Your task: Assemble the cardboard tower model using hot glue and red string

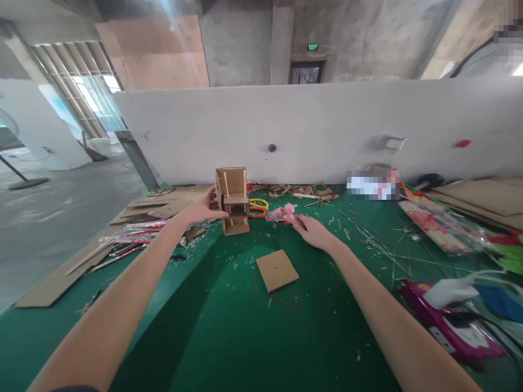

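My left hand [203, 209] grips the left side of a small cardboard structure [237, 201], its thumb along the front and its fingers behind. The structure stands upright on the green table, with open shelf-like levels and thin wooden sticks in it. My right hand [314, 231] is closed around the handle of a pink hot glue gun [288, 213], which lies low near the table with its front toward the left. Between my forearms lies a square cardboard piece [278, 270] with a small dark hole in its middle. A thin red wire [256, 279] loops around it.
Cardboard sheets [61, 277] and packaged sticks [134, 233] lie at the left. Yellow and orange rings [259, 204] sit beside the structure. Cardboard scraps [318, 191] line the white partition [245, 125]. A purple power strip [453, 326] with plugs and cables is at the right.
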`<state>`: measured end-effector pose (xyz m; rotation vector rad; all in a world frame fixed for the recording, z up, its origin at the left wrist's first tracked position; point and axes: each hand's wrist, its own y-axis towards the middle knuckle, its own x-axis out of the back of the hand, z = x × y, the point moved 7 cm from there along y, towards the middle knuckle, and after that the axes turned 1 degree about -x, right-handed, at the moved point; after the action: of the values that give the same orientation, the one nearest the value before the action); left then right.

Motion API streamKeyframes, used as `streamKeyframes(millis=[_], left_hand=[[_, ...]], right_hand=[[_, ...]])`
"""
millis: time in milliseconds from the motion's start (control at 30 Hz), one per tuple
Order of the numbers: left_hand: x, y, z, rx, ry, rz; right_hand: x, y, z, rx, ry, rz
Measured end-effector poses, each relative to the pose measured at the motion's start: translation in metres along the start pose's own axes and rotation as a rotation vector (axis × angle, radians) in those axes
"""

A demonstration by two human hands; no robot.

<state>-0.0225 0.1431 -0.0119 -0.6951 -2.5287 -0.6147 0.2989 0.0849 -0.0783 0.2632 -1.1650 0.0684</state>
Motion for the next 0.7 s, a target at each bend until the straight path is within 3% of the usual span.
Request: streamKeyframes(millis=[167,233,333,433,500,600,700], left_hand=[[-0.002,-0.003,-0.001,0.045,0.098,0.046],[-0.003,-0.005,-0.002,0.068,0.132,-0.005],[0.008,-0.013,-0.016,-0.018,0.209,-0.286],[0.021,-0.036,-0.052,-0.263,0.431,-0.669],[0.019,-0.051,-0.078,-0.384,0.556,-0.798],[-0.004,-0.064,-0.111,-0.486,0.709,-0.743],[-0.051,-0.07,-0.128,-0.546,0.742,-0.489]], right_hand=[[-0.004,0.001,0.001,0.004,0.03,0.001],[-0.004,0.001,0.002,0.004,0.042,0.003],[-0.003,0.001,0.003,0.006,0.058,0.01],[-0.001,-0.001,0.002,0.003,0.063,0.027],[0.002,-0.002,0.0,-0.003,0.067,0.044],[0.01,-0.001,-0.006,-0.013,0.088,0.074],[0.021,0.007,-0.015,-0.038,0.101,0.048]])
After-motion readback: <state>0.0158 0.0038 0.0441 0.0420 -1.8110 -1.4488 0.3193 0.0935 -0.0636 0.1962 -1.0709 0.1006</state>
